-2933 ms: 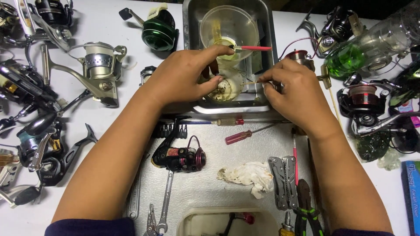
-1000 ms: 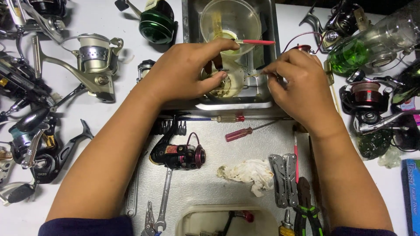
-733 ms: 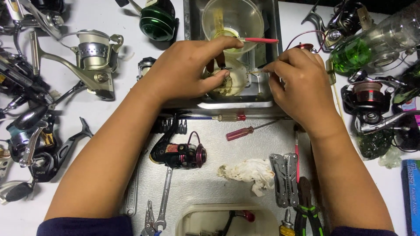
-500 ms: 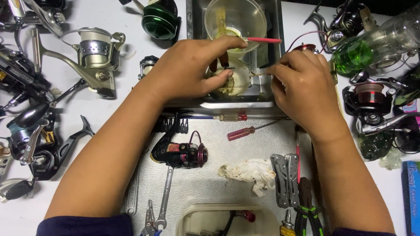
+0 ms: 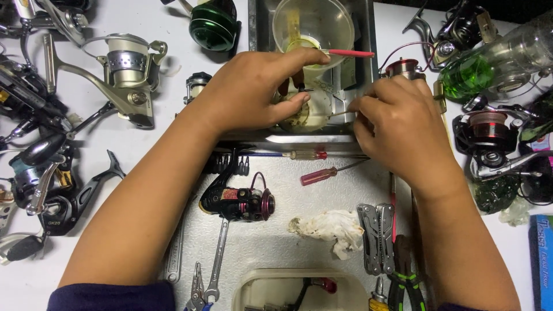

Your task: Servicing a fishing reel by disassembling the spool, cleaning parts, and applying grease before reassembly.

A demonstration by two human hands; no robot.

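The left hand (image 5: 253,92) has its grip clamped on a small round, cream-coloured reel part (image 5: 302,114), with the thumb pressing on its lower edge and the fingers curled over the top. This part sits inside the metal tray (image 5: 368,34) at about 12 o'clock on the bench (image 5: 173,144), just in front of a clear plastic cup (image 5: 314,23) that also stands in the tray. A thin brush with a red handle (image 5: 351,53) lies across the rim of the cup.

The right hand (image 5: 397,129) has its grip closed around a thin metal tool (image 5: 340,113), whose tip points toward 9 o'clock and reaches the reel part. The two hands are near each other over the front edge of the tray.

Just below the tray, toward 6 o'clock, two red-handled screwdrivers (image 5: 317,175) lie on the bench. Further down there is a black and red spinning reel (image 5: 239,201), a crumpled white cloth (image 5: 331,226) and a folding multi-tool (image 5: 377,236). At 9 o'clock a silver spinning reel (image 5: 124,69) lies among several dark reels. At 2 o'clock a clear bottle with green liquid (image 5: 489,63) lies on its side.
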